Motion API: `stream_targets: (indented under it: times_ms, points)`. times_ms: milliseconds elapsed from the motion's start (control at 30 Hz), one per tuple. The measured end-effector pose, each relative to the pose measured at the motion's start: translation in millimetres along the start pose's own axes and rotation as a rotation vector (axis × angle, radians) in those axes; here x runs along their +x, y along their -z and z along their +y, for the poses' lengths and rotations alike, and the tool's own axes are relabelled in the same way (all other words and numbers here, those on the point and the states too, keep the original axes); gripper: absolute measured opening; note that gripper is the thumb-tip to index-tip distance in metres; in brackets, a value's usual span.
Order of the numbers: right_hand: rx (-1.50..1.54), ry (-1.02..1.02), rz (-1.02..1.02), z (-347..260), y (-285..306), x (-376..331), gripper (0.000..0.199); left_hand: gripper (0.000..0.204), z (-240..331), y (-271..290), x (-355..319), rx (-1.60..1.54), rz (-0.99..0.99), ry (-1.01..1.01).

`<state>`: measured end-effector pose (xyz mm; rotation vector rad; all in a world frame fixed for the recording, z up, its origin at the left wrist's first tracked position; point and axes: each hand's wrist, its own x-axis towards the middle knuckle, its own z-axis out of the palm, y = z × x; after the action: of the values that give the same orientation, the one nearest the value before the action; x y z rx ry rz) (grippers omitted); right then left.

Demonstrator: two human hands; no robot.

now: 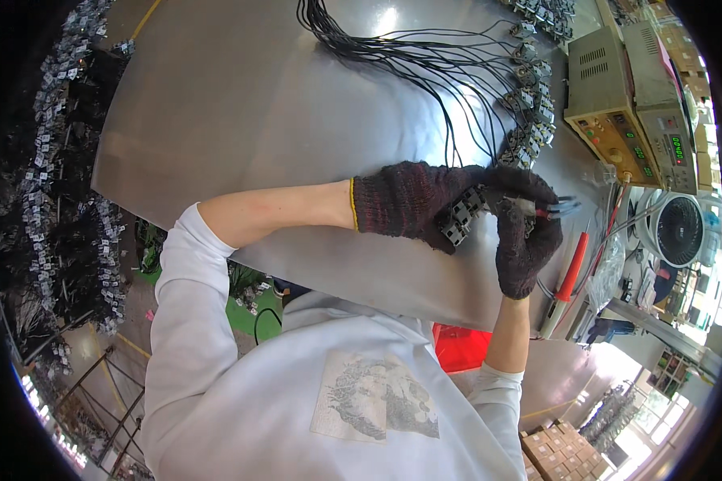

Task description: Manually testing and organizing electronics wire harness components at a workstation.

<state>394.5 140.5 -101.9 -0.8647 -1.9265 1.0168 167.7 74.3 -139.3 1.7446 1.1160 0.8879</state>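
A dark knitted glove with a yellow cuff covers my left hand (pixel 405 199), which reaches across the metal table. Its fingers are closed around several small black-and-silver blocks (pixel 462 216) held in a short row. Just to the right, my right hand (pixel 528 250), in a dark glove, is curled beside those blocks. A slim thing with a red part and dark prongs (pixel 557 208) sticks out of its fingers; its kind is hard to make out. Black cables (pixel 433 68) run over the table to a line of similar metal-ended blocks (pixel 529 144) beyond my hands.
Two bench instruments (pixel 614 120) with green displays stand at the right. A red-handled probe (pixel 571 268) and its cables lie near my right hand, beside a fan (pixel 675 228). At far left hang dense bundles of cabled parts (pixel 44 184). Something red (pixel 461 349) shows below the table edge.
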Motion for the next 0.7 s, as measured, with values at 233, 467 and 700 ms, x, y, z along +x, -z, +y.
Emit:
stream_targets:
  times_ms: [233,467,700]
  points:
    - [0.265,0.030,0.073,-30,-11,-18,0.033,0.082,1,-2,-2,0.029,0.019,0.073]
    - [-0.028,-0.085,-0.026,-10,-5,-24,0.040,0.079,-2,-2,1,0.057,0.013,0.039]
    - [0.143,0.020,0.071,-39,-12,-17,0.036,0.075,-5,-4,0,0.094,0.039,0.021]
